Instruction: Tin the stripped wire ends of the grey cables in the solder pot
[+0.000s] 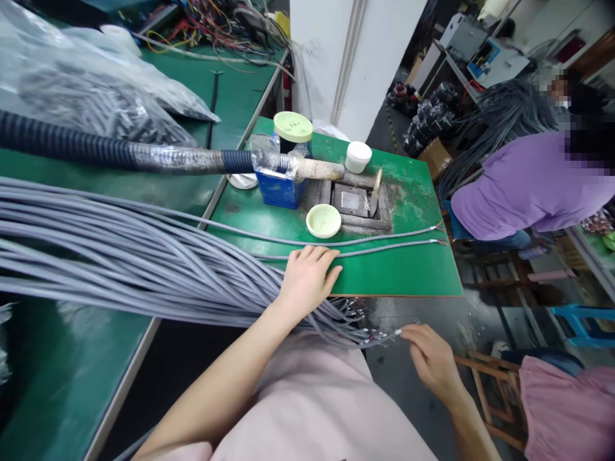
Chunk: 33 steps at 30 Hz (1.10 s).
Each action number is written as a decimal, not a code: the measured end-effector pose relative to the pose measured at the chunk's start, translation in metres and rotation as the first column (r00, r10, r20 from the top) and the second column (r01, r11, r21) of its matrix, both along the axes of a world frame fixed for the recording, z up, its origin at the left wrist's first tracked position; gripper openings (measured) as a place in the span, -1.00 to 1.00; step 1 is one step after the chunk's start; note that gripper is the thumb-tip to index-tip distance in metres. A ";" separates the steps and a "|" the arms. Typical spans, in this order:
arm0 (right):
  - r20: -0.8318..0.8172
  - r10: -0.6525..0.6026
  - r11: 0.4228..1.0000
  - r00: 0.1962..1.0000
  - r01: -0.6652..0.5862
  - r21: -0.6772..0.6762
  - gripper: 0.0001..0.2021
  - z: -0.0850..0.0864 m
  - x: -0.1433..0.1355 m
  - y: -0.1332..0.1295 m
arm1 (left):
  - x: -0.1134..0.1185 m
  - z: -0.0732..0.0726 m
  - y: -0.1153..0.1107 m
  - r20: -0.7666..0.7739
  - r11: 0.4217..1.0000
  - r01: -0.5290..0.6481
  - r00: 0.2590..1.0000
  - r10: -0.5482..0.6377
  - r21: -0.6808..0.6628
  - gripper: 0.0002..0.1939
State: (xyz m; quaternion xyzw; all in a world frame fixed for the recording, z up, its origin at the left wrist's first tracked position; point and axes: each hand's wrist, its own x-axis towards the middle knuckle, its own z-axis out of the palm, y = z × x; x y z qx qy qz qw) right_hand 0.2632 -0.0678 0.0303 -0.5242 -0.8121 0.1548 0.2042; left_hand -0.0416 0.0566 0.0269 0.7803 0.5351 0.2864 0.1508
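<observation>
A thick bundle of grey cables (pixel 192 266) runs in from the left and ends in stripped tips over the front edge of the green board. My left hand (pixel 309 275) lies on the board at the bundle's edge, thumb apart, its fingers over one grey cable (pixel 384 248). Another single cable (pixel 375 239) lies just beyond it; both show bare, reddish wire ends at the right. Low on the right, my right hand (pixel 430 355) pinches the end of one grey cable (pixel 384 339) near its pale tip.
Behind my hands are a pale green dish (pixel 323 221), a small square pot (pixel 352 200) with a flat stick (pixel 375 193), a white tub (pixel 358 157) and a blue box (pixel 280 187) under a hose nozzle (pixel 319 169). A person in purple (pixel 523 179) sits at the right.
</observation>
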 end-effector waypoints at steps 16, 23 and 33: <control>-0.908 -0.409 0.900 0.094 0.208 -0.384 -0.67 0.022 -0.068 0.095 | -0.029 0.019 -0.028 0.223 0.892 0.403 0.907 -0.358 -0.205 -0.83; -0.569 -0.194 0.741 0.799 -0.261 -0.619 -0.68 0.040 -0.088 0.057 | -0.004 0.022 -0.030 0.708 0.837 0.458 0.695 -0.125 -0.301 -0.68; -0.463 -0.011 0.736 0.886 -0.306 -0.603 -0.69 0.016 -0.106 0.044 | 0.016 0.002 -0.041 0.886 0.730 0.528 0.398 0.239 -0.435 -0.72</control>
